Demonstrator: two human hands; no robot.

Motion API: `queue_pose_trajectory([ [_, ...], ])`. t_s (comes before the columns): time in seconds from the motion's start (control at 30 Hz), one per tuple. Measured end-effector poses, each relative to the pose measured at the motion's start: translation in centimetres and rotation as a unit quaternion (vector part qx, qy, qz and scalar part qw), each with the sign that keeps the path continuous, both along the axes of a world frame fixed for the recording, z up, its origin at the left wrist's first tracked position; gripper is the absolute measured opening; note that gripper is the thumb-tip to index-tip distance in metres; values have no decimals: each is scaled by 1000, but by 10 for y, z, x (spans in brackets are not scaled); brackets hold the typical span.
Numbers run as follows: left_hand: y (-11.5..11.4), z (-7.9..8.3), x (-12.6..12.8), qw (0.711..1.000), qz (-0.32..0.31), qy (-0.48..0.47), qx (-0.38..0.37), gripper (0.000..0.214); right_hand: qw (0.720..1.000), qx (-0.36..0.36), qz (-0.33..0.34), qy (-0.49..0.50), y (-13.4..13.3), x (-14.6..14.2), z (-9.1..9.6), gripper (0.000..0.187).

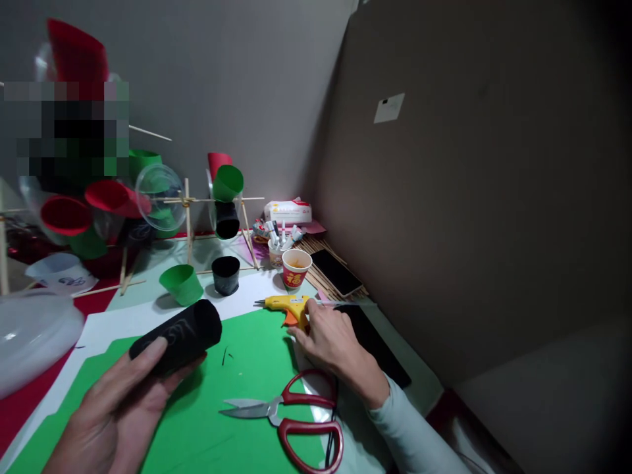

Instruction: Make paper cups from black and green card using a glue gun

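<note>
My left hand (126,401) grips a black paper tube (180,336) with faint pale marks on its side, tilted above the green sheet (247,349). A yellow hot glue gun (289,304) with an orange trigger lies on its side, nozzle to the left, and my right hand (333,336) is closed over its handle. Some of those fingers are hidden. Red-handled scissors (274,409) rest slightly spread on the green sheet, between my hands. A short black paper cup (226,275) and a green paper cup (182,284) stand beyond the tube.
A paper cup (296,268) holding amber liquid stands behind the glue gun. Beside it, a phone (336,272) lies on wooden sticks. A stick frame (187,224) bearing red, green and black cups rises at the left. The right side is bounded by a wall (469,197).
</note>
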State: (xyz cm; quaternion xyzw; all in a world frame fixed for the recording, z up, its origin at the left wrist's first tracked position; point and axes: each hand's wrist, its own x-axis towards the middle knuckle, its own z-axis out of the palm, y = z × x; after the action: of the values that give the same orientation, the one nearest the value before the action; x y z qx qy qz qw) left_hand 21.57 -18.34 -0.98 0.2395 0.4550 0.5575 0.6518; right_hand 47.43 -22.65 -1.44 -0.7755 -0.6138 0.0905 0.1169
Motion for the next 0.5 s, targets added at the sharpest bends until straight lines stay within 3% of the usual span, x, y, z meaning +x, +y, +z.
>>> queue_pose_trajectory([
  [0.17,-10,15,3,1000,-4,-3,20,58,997,-23,-11,67,-6,3,-11,33],
  [0.37,-12,16,-6,999,-33,-17,11,53,975,15,-37,219,-18,27,-27,38],
  [0.43,-12,19,-6,999,-29,-28,-13,51,955,24,-30,293,-27,30,-26,43],
  [0.5,-12,21,-5,998,-17,-40,-41,54,906,41,-20,421,-37,28,-23,49],
])
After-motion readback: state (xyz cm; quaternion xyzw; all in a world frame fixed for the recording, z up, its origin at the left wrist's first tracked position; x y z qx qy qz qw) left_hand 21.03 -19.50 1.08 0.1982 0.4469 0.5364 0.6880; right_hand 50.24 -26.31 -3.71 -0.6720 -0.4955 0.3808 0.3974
